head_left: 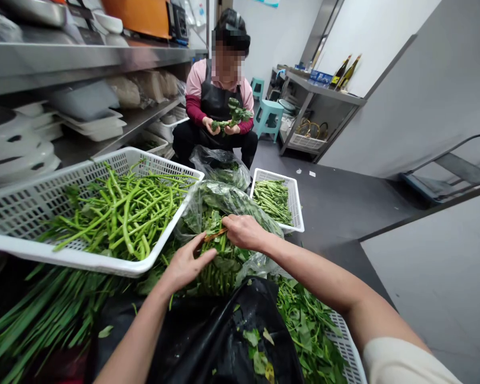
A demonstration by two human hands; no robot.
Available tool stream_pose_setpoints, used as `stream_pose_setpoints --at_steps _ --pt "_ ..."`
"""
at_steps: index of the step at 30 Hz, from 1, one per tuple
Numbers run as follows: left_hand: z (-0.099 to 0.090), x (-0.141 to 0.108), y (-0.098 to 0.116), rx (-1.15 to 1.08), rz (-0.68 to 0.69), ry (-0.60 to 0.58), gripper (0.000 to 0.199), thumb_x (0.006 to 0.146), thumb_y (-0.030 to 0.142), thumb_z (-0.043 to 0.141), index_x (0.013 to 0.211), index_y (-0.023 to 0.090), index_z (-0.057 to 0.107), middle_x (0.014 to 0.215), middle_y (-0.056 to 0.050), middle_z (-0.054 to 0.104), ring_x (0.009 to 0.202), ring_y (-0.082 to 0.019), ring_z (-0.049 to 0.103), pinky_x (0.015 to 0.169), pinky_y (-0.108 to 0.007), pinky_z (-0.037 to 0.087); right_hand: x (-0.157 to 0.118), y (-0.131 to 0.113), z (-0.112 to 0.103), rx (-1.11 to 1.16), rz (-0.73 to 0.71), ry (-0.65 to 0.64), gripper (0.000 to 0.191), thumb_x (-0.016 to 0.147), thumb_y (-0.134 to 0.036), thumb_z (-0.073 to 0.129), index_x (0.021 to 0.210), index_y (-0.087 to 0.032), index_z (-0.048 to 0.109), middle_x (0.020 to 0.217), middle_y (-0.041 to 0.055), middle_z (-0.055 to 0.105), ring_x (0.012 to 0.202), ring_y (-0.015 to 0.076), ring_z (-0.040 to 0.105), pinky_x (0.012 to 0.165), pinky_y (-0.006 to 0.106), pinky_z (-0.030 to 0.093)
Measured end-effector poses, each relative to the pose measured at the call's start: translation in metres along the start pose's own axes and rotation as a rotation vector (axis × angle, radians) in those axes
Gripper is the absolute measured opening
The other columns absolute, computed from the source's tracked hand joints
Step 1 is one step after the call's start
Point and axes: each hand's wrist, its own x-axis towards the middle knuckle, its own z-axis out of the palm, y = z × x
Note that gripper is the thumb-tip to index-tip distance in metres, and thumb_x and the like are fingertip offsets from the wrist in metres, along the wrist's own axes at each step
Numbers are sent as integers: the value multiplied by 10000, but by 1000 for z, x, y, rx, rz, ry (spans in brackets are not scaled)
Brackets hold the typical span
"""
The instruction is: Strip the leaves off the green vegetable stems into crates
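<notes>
My right hand [242, 230] is closed on an orange-brown tie [216, 234] that looks stretched across a bunch of leafy green stems [222, 264]. At the tie's other end my left hand [186, 266] rests against the bunch, its thumb apart from its stretched fingers. The bunch lies over my lap, partly inside a clear plastic bag [244, 200] of greens. To its left, a white basket [144, 266] holds long green stems [124, 208]. My black apron [200, 330] has loose leaf scraps on it.
Opposite sits a person [224, 96] holding a leafy stalk [234, 117]. A small white basket [298, 208] holds cut stems; another basket [348, 346] of leaves stands at my right. Long green leaves [52, 309] lie lower left. Steel shelves [84, 64] line the left.
</notes>
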Motion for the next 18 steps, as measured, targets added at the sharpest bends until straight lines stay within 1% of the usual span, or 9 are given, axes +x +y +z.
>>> stream_pose_setpoints --at_steps 2,4,7,11,13,15,17,18 --pt "-15 7 -1 -22 90 -36 455 783 437 455 1099 158 624 1137 -96 667 1040 -248 613 927 -380 455 -6 1 3 3 -13 33 198 841 -162 409 964 -151 564 937 80 653 772 180 610 588 248 365" --pt "-24 13 -3 -14 148 -42 428 784 392 445 1094 163 630 1067 -85 697 964 -232 644 889 -369 482 -10 3 5 12 -40 36 183 837 -148 413 948 -147 559 909 73 649 762 164 595 585 240 354" --pt "-29 18 -4 46 268 -63 427 768 332 470 1147 180 596 1063 -67 696 910 -210 656 836 -341 510 -12 6 6 21 -86 45 168 828 -135 417 930 -145 550 876 64 644 724 149 576 573 239 338" --pt "-32 21 1 218 448 -156 376 756 234 467 1105 171 591 1114 -82 657 928 -193 639 839 -302 501 -15 5 3 15 -151 51 147 820 -136 430 907 -144 549 848 64 639 699 147 565 564 242 334" --pt "-32 23 4 311 480 -210 385 731 174 470 1103 180 571 1104 -76 650 982 -199 619 872 -301 480 -18 4 2 17 -169 51 141 818 -136 434 897 -140 551 841 67 638 698 151 569 576 244 352" --pt "-32 24 5 378 482 -247 406 705 139 479 1100 193 557 1094 -70 644 1024 -210 603 886 -305 467 -22 4 2 38 -182 54 138 822 -136 434 887 -137 556 838 71 638 698 156 578 591 248 380" --pt "-31 25 3 409 479 -264 407 700 143 490 1099 197 551 1068 -69 650 1001 -217 613 859 -303 475 -27 8 4 96 -195 73 150 844 -147 425 901 -138 563 845 76 642 723 162 594 625 255 420" --pt "-31 26 2 414 478 -266 391 708 155 490 1092 198 555 1035 -66 661 961 -216 627 831 -299 484 -30 10 7 148 -203 100 159 859 -168 430 939 -139 565 875 82 646 761 166 604 662 262 444"
